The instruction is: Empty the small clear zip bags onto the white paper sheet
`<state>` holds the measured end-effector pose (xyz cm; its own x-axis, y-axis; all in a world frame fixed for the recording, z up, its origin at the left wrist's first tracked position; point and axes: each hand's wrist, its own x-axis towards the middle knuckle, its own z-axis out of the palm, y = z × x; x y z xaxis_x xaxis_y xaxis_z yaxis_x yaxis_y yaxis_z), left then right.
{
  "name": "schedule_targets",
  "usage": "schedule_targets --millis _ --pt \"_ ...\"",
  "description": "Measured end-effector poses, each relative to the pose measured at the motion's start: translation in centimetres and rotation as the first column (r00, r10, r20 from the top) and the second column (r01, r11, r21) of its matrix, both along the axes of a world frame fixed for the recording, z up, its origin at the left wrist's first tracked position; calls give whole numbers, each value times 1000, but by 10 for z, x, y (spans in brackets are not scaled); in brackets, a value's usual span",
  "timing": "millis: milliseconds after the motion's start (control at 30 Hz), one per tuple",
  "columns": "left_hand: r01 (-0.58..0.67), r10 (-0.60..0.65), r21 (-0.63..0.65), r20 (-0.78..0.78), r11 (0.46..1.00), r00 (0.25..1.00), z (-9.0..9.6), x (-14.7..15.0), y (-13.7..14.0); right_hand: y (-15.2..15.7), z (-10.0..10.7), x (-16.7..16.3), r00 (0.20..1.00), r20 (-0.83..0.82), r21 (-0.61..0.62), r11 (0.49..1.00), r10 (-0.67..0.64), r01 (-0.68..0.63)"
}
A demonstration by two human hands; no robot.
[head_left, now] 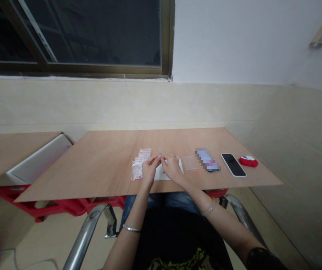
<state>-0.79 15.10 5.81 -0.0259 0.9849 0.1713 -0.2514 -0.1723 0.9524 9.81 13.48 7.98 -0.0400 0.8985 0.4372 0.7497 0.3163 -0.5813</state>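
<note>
Two hands meet at the near middle of the wooden table (99, 165): the left hand (149, 170) and right hand (172, 168) are close together, fingertips pinching a small clear bag (161, 151) between them, held just above the board. Whether the bag is open cannot be told. Under the hands lies a white sheet (161, 174), close to the near edge. Just left of the left hand sits a pile of small clear bags (138, 165) with red strips. To the right, in a row, lie a flat clear bag (190, 162), a blurred packet (207, 160), a dark phone (233, 164) and a red and white object (248, 161) near the right edge. The left half of the table is open wood. No writing is readable. Beyond the far edge stands a tiled wall, with a dark window (93, 33) above.
</note>
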Motion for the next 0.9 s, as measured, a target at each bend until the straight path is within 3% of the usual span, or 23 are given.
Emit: schedule_targets --millis 133,233,400,600,733,900 --pt "-35 35 14 -1 999 999 0 -1 0 0 3 -1 999 37 -11 1000 5 -5" --pt "-109 118 70 -139 992 983 2 -1 -1 -3 6 -1 994 111 -9 1000 1 0" --pt "-215 257 143 -473 966 843 4 -1 -3 -6 5 -2 945 322 -3 998 -56 61" --pt "-208 277 184 -631 961 724 2 -2 -4 -5 -2 -9 900 431 -51 994 -67 98" --pt "-208 253 144 -586 967 770 3 -3 -3 -5 -4 -13 918 391 -68 993 -67 102" --pt "-113 156 125 -423 986 893 1 -3 -1 -3 -6 -9 977 193 -128 990 86 -62"
